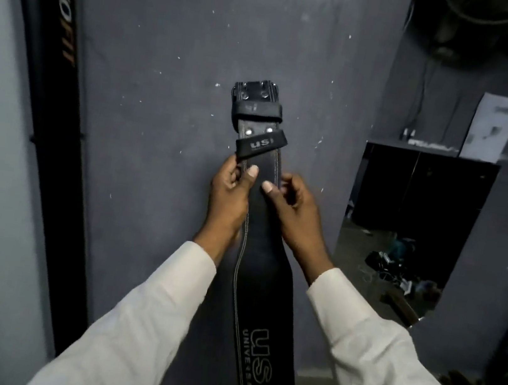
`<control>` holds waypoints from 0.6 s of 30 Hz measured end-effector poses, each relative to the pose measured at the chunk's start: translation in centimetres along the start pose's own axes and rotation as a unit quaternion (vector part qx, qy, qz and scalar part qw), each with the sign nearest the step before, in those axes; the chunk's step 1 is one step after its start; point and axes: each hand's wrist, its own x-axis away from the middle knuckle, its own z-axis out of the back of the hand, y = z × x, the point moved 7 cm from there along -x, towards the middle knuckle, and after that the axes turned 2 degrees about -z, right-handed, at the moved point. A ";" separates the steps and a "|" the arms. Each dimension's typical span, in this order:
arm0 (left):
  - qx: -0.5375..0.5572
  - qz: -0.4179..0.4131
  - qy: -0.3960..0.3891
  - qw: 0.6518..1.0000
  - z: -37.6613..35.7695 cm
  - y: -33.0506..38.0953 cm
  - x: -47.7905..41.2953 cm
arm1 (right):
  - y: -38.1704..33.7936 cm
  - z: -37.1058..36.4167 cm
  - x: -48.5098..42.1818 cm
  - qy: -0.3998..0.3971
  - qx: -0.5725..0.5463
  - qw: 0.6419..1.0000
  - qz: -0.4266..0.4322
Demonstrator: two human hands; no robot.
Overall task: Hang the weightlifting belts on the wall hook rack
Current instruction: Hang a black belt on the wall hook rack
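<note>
Both thumbs press flat on the front face of the black weightlifting belt (256, 258), and the other fingers (292, 194) of each hand curl around its edges to the back side, so each hand is closed on the narrow part of the belt. Left hand (228, 198) grips the left edge, its thumb pointing up beside the white stitching line. Right hand (296, 211) grips the right edge at almost the same height, its thumb lying across the leather toward the middle. The two hands are near each other, with the strap between them.

Above the fingers the belt goes up to a loose leather loop (261, 147) with the letters "USI", which sits tilted on the strap just over the left thumb. Higher there is a second loop and then the metal buckle (256, 92) at the top end, with rivets showing. Below the hands the belt becomes wide and runs down between the two white sleeves (140, 323), with "USI UNIVERSAL" printed on it.

The belt is held upright in front of a dark grey wall (165, 113) with small white marks. At the very top edge of the view something dark is fixed on the wall, but it is cut off and not clear. On the right stands a dark cabinet (424, 191), a paper sheet (493, 129) hangs above it, and some mixed things lie on the floor
</note>
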 end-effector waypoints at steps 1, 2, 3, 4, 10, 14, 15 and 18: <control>0.004 -0.005 0.007 1.000 -0.5 0.8 -0.9 | 0.4 -0.1 0.5 0.000 0.022 1.000 0.011; 0.006 -0.011 0.002 1.000 -1.1 1.4 -1.8 | 0.5 -0.1 0.7 0.007 0.033 0.999 0.026; 0.000 -0.014 -0.013 1.000 -1.7 1.7 -2.4 | 0.2 0.1 0.2 0.018 0.034 0.999 0.031; -0.010 -0.014 -0.029 0.999 -2.3 1.8 -2.8 | -0.3 0.4 -1.0 0.030 0.027 0.999 0.031; -0.039 -0.044 -0.031 0.998 -2.9 1.9 -3.6 | -3.1 0.9 -4.1 0.044 0.044 0.995 0.075; -0.035 -0.056 -0.003 0.998 -2.7 3.1 -5.3 | -0.8 0.2 -2.4 0.049 0.071 0.994 0.066; -0.035 -0.057 0.002 0.998 -2.8 3.2 -5.6 | -0.8 0.2 -2.7 0.057 0.059 0.995 0.059; -0.030 -0.062 0.013 0.998 -3.1 4.0 -6.5 | -0.2 0.6 -3.5 0.041 -0.021 0.999 0.016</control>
